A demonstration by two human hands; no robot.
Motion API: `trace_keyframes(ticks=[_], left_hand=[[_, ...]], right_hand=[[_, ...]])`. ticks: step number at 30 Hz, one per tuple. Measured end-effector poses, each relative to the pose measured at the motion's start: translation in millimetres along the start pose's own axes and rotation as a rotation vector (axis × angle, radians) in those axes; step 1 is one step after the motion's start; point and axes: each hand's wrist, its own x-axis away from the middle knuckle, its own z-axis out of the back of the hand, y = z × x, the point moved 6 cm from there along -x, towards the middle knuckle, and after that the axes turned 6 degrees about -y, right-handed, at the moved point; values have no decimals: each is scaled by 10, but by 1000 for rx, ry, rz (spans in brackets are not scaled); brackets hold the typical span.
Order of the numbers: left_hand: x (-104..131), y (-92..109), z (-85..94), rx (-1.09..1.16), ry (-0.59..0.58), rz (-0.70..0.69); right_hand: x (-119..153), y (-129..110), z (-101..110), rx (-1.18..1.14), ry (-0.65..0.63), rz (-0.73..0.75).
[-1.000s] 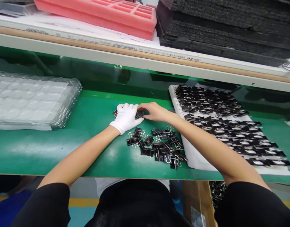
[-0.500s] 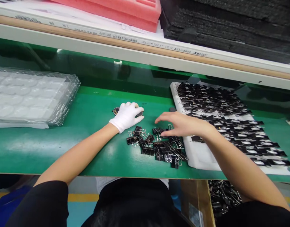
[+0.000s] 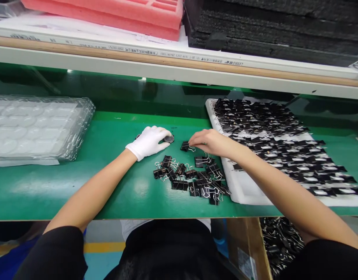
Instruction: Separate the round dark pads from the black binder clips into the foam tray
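My left hand [image 3: 148, 142], in a white glove, is closed on a small round black part [image 3: 169, 139] that lies at the green bench top. Its thumb and fingers pinch the part, and the palm covers what lies behind. Bare, my right hand [image 3: 209, 140] grips a black binder clip [image 3: 185, 146] by its wire handle, a short way to the right of the round part. Between my forearms lies a loose heap of black binder clips [image 3: 179, 185] with silver handles, tangled together.
To the right, a white tray [image 3: 246, 192] bears rows of binder clips. Clear plastic blister trays [image 3: 84, 120] are stacked at left. A shelf edge [image 3: 138, 58] crosses the back, holding pink foam [image 3: 114, 17] and black foam [image 3: 255, 31]. A carton [image 3: 249, 241] of clips stands below.
My right hand has closed on a binder clip from the heap and lifted it towards the round part. The left fingers have drawn back, showing more of the round part.
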Motion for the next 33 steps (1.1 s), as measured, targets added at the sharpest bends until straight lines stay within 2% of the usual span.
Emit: trace_keyframes(ticks=[4, 9, 16, 22, 25, 28, 31, 33], left_hand=[[15, 73, 20, -87, 2, -63], [57, 111, 52, -147, 5, -86], [70, 45, 72, -164, 3, -193], [48, 89, 44, -177, -6, -183], [17, 93, 40, -157, 41, -71], [-40, 64, 18, -169, 35, 56], [-107, 84, -21, -220, -53, 43], [-136, 100, -22, -240, -80, 16]], right_hand=[[-173, 163, 29, 52, 56, 1], [-288, 218, 75, 79, 1, 4], [-302, 240, 96, 63, -1, 7], [-268, 214, 112, -8, 14, -25], [-323, 277, 167, -88, 189, -178], [-453, 447, 155, -212, 421, -463], [-626, 608, 9, -255, 532, -768], [-717, 673, -107, -256, 577, -903]])
